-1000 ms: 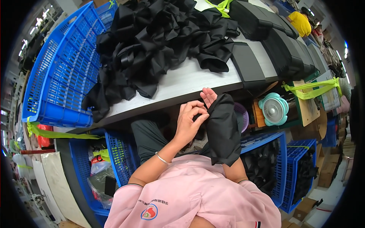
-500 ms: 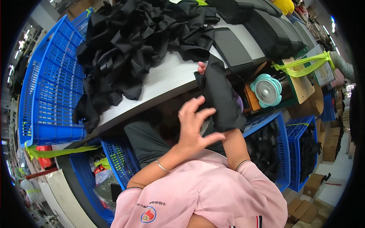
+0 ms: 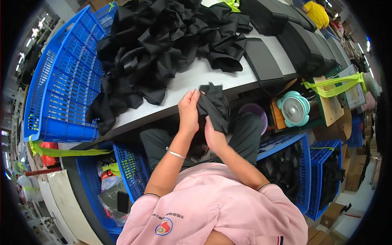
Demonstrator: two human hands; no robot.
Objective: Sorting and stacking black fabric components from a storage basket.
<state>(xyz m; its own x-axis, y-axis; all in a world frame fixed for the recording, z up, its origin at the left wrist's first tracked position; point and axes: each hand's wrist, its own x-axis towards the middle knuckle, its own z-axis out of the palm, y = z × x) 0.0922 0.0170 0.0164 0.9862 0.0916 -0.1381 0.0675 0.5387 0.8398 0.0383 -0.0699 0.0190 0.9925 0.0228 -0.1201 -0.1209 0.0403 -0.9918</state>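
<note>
A piece of black cloth, shaped like a sleeve or tube, is up in front of me near the table's front edge. My left hand pinches its upper left edge between thumb and curled fingers. At its lower end is my right hand, thumb along the near side. The right fingers are hidden behind or inside the cloth, and I cannot tell which. Beyond my hands, a large heap of similar black cloth pieces lies loose on the white table.
Flat black panels are stacked on the table's right. A tall blue crate stands at the left. Below are a blue crate with bags and a blue crate of black pieces. A teal fan sits right of my knees.
The black cloth has come off my right forearm and is now bunched between both hands. My left hand has moved from open beside the arm to gripping the cloth's edge. The right arm has drawn back.
</note>
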